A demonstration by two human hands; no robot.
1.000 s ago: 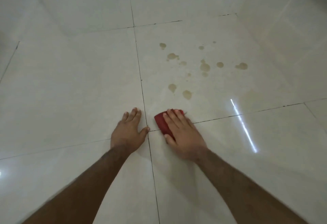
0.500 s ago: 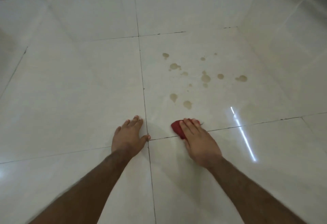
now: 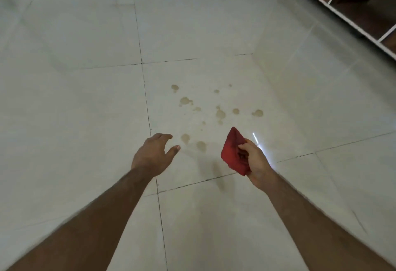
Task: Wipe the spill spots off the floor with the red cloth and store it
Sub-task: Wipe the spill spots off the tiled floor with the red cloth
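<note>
Several brownish spill spots point(image 3: 220, 114) are scattered over one pale floor tile, the nearest two point(image 3: 201, 146) lying between my hands. My right hand point(image 3: 256, 161) grips the folded red cloth point(image 3: 234, 152) above the floor, fingers curled into it, just right of the nearest spots. My left hand point(image 3: 154, 154) hovers in the air to the left of those spots, fingers loosely spread and holding nothing.
The floor point(image 3: 85, 120) is glossy cream tile with dark grout lines. A white-framed wooden shelf unit point(image 3: 360, 3) with open compartments stands at the top right corner. A bright light reflection point(image 3: 256, 139) shows beside my right hand.
Both hands have lifted off the floor. My right hand, which pressed the cloth flat on the tile, now holds it bunched in the air. The view has risen and pulled back.
</note>
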